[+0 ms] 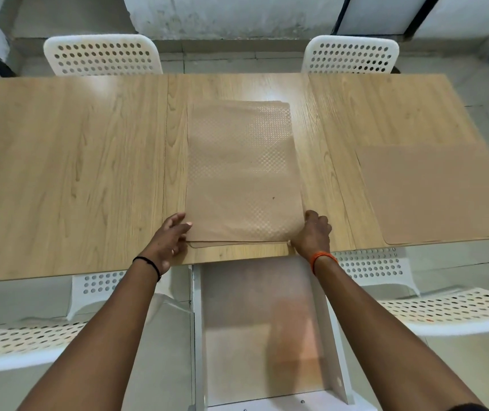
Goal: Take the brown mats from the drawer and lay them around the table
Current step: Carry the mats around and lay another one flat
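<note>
Broadly, the long pale wood-grain table (74,173) fills the view, with four white perforated plastic chairs around it, two at the far side and two at the near side; below its near edge a white drawer (262,330) stands pulled open, and its bottom looks bare, though blur makes that uncertain. One flat plain brown rectangular mat (442,191) already lies at the near right place, by the near right chair (450,310); a stack of textured brown mats (241,173) sits in the middle of the table, its short edge close to the near rim, at least two thin layers showing there. The left hand (170,238) rests open against the stack's near left corner, fingers touching the edge; the right hand (313,232) curls round the near right corner, seemingly pinching it. So the mats seem out of the drawer and one place is laid; judging by the chairs, three places remain.
</note>
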